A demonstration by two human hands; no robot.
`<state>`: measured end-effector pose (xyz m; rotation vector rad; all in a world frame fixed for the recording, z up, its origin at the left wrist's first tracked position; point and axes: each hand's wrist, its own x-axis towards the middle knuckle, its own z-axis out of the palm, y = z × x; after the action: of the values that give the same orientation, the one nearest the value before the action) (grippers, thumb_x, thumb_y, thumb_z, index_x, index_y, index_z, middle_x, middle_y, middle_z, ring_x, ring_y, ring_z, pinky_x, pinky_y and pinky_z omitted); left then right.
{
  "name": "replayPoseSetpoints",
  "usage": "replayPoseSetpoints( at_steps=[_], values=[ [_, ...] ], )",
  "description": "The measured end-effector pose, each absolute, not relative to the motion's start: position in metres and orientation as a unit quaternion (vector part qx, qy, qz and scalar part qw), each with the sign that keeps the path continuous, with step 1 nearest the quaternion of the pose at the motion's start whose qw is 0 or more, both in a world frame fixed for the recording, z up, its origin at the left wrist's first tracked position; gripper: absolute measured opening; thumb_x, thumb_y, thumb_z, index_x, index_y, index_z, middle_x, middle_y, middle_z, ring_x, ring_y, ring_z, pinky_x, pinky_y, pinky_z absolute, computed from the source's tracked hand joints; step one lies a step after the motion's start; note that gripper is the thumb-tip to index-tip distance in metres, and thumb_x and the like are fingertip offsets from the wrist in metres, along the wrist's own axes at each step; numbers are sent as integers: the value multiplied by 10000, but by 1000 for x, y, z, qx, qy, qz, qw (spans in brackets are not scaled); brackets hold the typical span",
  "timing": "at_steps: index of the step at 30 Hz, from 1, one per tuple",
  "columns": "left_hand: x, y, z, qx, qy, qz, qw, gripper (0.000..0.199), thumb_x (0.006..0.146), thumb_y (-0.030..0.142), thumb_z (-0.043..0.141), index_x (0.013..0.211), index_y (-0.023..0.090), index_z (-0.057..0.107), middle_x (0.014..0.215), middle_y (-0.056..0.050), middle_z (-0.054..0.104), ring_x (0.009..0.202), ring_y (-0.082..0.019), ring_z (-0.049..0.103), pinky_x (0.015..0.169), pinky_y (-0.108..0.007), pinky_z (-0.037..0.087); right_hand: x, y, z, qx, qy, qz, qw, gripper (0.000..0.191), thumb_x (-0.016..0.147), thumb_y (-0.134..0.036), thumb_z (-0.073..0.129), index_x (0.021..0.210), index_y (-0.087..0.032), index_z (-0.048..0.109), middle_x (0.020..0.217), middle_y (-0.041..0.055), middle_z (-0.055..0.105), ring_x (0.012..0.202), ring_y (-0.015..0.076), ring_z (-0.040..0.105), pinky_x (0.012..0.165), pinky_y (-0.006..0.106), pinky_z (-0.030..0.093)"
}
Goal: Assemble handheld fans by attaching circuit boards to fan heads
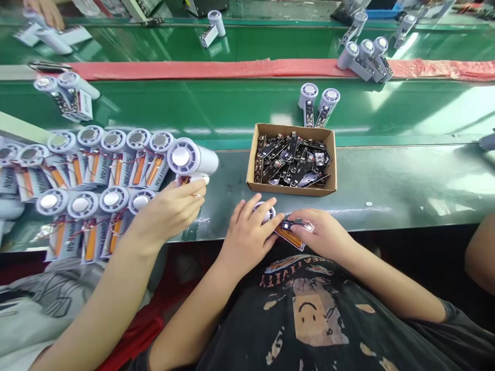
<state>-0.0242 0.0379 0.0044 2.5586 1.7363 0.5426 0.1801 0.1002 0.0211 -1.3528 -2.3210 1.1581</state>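
My left hand [249,234] is wrapped over a lavender handheld fan [266,211] at the table's front edge, close to my body. The fan's open handle [292,240], with an orange part inside, points down to the right. Between the fingers of my right hand [323,232] is a small black circuit board [286,225], held over the handle. Just beyond my hands stands a cardboard box [294,189] with many black circuit boards [290,159] in it. The fan's head is partly hidden by my left fingers.
A co-worker's hand [176,206] at the left holds another fan [193,157]. Rows of fans [112,198] with open handles lie at the left. Two fans [319,100] stand behind the box. More fans rest on the green belt [154,98] and red strip [232,69].
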Motion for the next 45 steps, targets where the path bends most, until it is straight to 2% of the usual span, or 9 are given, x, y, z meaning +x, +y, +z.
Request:
replayPoseSetpoints(
  at_steps=[8,15,18,22,27,35,39,42,45],
  values=[
    [-16,44,3,770,606,200,-13,151,818,340,733,884,207,702,1040,-96,660,1095,-312,577,897,-465,462,176,97,22,-463,-813,338,100,216,887,-206,581,1059,-218,712,961,53,717,880,211,674,811,351,540],
    [-9,48,3,756,624,185,75,171,818,290,721,956,202,673,1007,-67,677,939,-250,599,802,-409,509,184,102,12,-347,-910,197,115,312,866,-200,620,1159,-272,699,959,63,612,829,206,631,774,362,556],
    [-8,47,6,757,623,185,65,278,811,289,722,1064,193,658,1124,-85,678,1052,-278,596,877,-443,515,189,107,3,-331,-915,181,140,358,897,-205,577,1245,-267,634,987,66,627,844,211,649,756,352,564],
    [-13,34,25,770,587,251,-6,393,846,286,645,1222,182,598,1316,-114,629,1261,-305,526,1059,-508,436,193,109,-5,-305,-923,157,177,207,923,-225,529,1073,-213,673,971,85,634,786,210,657,671,339,566],
    [-25,18,60,765,566,299,-76,293,867,227,607,1156,194,648,1062,-85,735,958,-233,661,870,-393,554,196,112,-11,-297,-923,121,213,216,930,-248,530,1065,-206,694,933,85,640,718,188,661,609,313,562],
    [-6,69,81,821,463,335,17,439,839,491,640,1209,256,664,1096,-110,719,1057,-288,669,818,-446,614,202,109,-3,-362,-890,117,253,204,819,-276,678,1021,-252,698,1019,98,711,942,290,674,802,447,577],
    [1,88,85,840,411,338,110,517,808,526,675,1254,268,641,1093,-108,720,1093,-302,665,780,-466,634,213,117,15,-361,-800,188,441,473,825,-328,679,1263,-248,520,1152,116,654,1062,260,640,898,420,556],
    [-15,98,93,833,402,335,178,517,819,525,668,1269,271,638,1069,-104,728,1090,-302,675,769,-481,646,211,143,33,-329,-785,208,482,884,736,-359,765,1469,-231,287,1437,175,471,1363,312,445,1112,507,407],
    [-39,107,105,812,402,323,272,416,911,504,547,1235,274,669,1047,-96,737,1065,-284,698,788,-489,656,202,175,51,-239,-812,277,454,796,778,-294,715,1465,-254,315,1412,138,521,1336,259,494,1117,456,407]
  ],
)
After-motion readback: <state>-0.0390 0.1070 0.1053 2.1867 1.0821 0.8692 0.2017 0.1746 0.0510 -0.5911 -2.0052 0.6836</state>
